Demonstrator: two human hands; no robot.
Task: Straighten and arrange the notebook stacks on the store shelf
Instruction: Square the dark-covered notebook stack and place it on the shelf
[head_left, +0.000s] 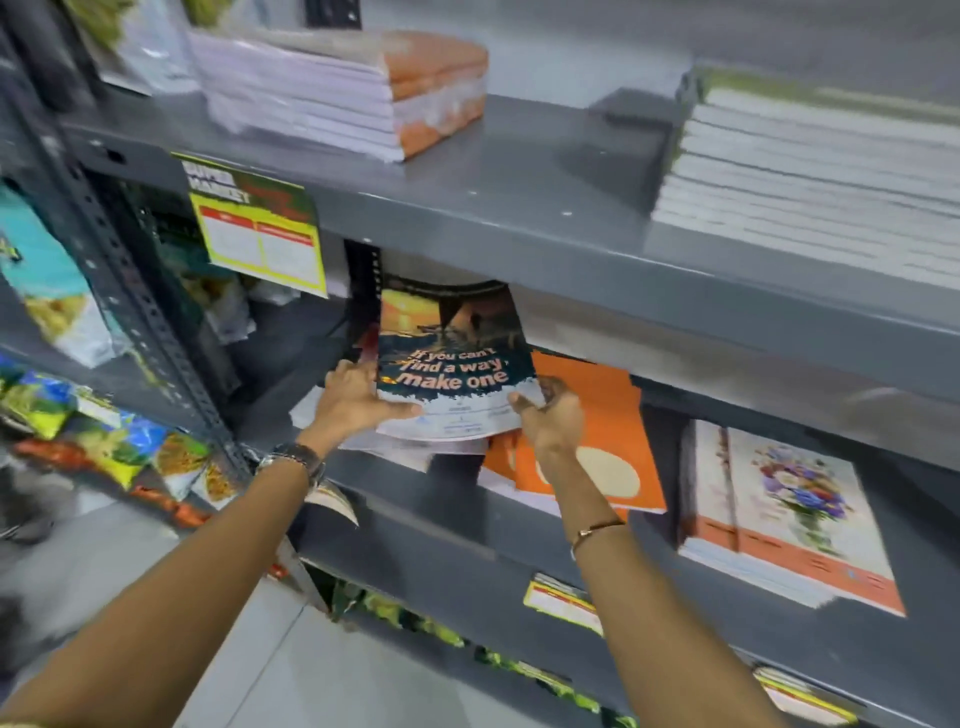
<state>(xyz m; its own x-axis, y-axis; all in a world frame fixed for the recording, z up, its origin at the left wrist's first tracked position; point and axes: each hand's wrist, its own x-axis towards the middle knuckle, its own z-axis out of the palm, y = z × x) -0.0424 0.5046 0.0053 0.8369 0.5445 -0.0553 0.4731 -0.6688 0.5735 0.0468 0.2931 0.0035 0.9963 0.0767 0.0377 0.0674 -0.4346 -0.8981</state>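
A notebook with a dark sunset cover reading "If you can't find a way, make one" is tilted up at the left of the middle grey shelf. My left hand grips its lower left corner and my right hand grips its lower right corner. White notebooks lie under it. To its right an uneven stack of orange notebooks lies partly under my right hand. Further right sits a stack of floral-cover notebooks.
The upper shelf carries an orange-spined stack at left and a thick white-edged stack at right. A yellow price card hangs from its edge. Snack packets fill the rack at left, past a perforated upright.
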